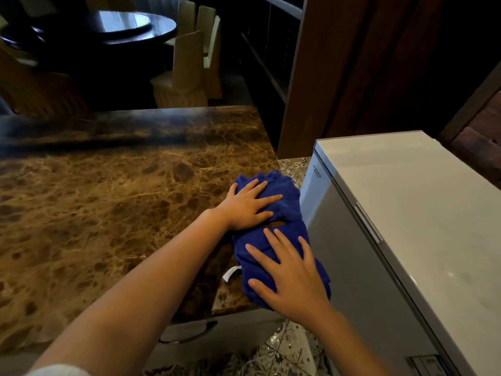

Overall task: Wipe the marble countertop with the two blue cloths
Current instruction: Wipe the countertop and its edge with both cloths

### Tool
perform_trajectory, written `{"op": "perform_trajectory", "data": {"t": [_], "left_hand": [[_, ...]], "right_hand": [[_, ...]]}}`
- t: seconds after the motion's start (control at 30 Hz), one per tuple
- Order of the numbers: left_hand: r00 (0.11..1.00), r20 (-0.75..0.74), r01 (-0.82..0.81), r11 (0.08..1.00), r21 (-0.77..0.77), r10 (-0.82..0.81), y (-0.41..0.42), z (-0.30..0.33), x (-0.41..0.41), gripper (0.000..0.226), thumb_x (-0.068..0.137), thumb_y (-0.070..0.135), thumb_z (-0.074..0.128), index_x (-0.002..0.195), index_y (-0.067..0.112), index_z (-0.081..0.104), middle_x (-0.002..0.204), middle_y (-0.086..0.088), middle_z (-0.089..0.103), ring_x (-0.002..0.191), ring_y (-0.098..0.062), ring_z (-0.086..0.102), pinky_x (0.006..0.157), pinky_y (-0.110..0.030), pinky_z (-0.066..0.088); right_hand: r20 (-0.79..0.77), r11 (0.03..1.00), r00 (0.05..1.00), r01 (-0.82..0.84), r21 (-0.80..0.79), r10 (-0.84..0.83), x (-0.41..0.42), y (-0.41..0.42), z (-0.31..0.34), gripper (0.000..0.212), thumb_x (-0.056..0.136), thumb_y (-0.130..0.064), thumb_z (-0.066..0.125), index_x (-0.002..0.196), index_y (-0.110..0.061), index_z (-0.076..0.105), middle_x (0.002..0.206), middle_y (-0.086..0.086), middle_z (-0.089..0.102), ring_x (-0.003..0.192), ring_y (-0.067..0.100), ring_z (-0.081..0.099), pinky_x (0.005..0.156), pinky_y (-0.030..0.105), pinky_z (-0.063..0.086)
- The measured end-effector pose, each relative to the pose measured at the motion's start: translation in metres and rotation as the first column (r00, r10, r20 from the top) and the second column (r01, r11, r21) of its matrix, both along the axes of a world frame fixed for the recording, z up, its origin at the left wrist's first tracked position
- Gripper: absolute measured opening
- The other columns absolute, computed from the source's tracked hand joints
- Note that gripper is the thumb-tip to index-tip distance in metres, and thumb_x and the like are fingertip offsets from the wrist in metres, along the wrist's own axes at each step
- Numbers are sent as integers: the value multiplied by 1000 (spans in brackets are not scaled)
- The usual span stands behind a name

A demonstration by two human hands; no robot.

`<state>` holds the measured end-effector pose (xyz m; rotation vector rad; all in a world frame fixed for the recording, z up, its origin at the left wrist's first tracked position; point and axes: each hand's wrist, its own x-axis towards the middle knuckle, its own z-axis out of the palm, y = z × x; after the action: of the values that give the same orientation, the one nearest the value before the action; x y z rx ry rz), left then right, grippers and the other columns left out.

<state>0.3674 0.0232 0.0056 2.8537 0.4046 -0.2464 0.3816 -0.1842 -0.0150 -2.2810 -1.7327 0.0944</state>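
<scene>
Two blue cloths lie at the right edge of the brown marble countertop (108, 202). The far blue cloth (284, 188) is under my left hand (250, 206), which presses flat on it with fingers spread. The near blue cloth (254, 259), with a white tag at its left side, is under my right hand (291, 275), also flat with fingers apart. The two cloths touch each other and hang slightly over the counter's right edge.
A grey chest freezer (406, 226) stands close to the counter's right edge. A drawer with a metal handle (189, 333) sits below the counter's front. Patterned floor tiles (287, 351) show between them. Chairs (187, 71) and a round dark table (103, 25) stand beyond the counter.
</scene>
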Motion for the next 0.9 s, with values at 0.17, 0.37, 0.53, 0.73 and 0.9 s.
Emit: {"op": "perform_trajectory", "data": {"t": [0.17, 0.37, 0.53, 0.73, 0.9], "left_hand": [[990, 143, -12, 996, 88, 0, 0, 1, 2, 47, 89, 49, 45, 135, 40, 37, 151, -2, 30, 138, -23, 24, 106, -54, 26], [961, 273, 18, 994, 107, -47, 0, 4, -5, 37, 91, 28, 51, 126, 19, 53, 131, -10, 54, 119, -28, 46, 101, -42, 37], [885, 460, -82, 997, 12, 67, 6, 10, -30, 35, 88, 22, 56, 122, 17, 56, 121, -11, 59, 113, -27, 51, 96, -39, 43], [757, 611, -256, 965, -46, 230, 37, 34, -97, 33, 85, 17, 60, 117, 15, 60, 115, -14, 64, 106, -28, 56, 90, -31, 37], [683, 627, -430, 900, -70, 375, 70, 48, -181, 28, 83, 10, 63, 111, 8, 64, 111, -19, 65, 102, -33, 59, 91, -39, 43]], "right_hand": [[16, 1000, 1000, 10, -11, -10, 0, -1, 0, 57, 86, -61, 33, 138, -41, 27, 153, 6, 24, 141, 23, 14, 108, 53, 3], [-21, 999, 1000, -13, -38, 12, 2, 0, 2, 58, 85, -62, 30, 139, -43, 22, 156, 3, 13, 142, 21, 2, 107, 49, -11], [-42, 998, 999, -12, -62, 9, -4, 9, 11, 59, 86, -63, 23, 140, -41, 17, 157, 5, 7, 142, 21, -5, 104, 51, -17], [5, 994, 995, -100, -37, 100, -27, 41, 20, 56, 88, -60, 21, 140, -38, 23, 156, 5, 11, 142, 20, -3, 108, 57, -4], [37, 994, 997, -71, -84, 75, -28, 62, 17, 55, 90, -57, 19, 141, -38, 19, 157, 4, 6, 142, 19, -6, 109, 59, -1]]}}
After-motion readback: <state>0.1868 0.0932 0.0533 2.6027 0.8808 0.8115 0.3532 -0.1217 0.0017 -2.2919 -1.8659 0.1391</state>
